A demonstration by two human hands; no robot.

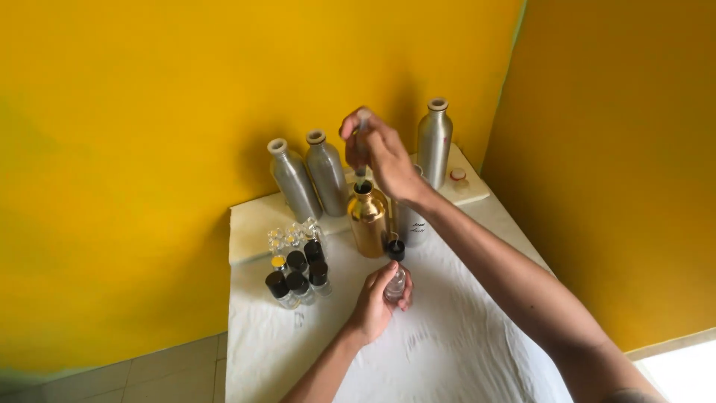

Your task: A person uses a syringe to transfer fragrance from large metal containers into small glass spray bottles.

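My right hand (379, 149) is raised above a gold metal bottle (368, 221) and grips a thin clear syringe or dropper (361, 160) whose tip points down into the bottle's open neck. Lower down, my left hand (379, 298) is closed around a small clear glass vial (395, 285) standing on the white cloth (447, 336). A small black cap (395, 249) lies just above that vial, beside the gold bottle.
Three silver metal bottles (294, 179) (327, 172) (434, 143) stand against the yellow wall. Another silver bottle (412, 224) is partly hidden behind my right arm. Several small black-capped vials (298, 277) and clear uncapped vials (292, 236) cluster at the left. A small red-rimmed cap (458, 176) lies far right.
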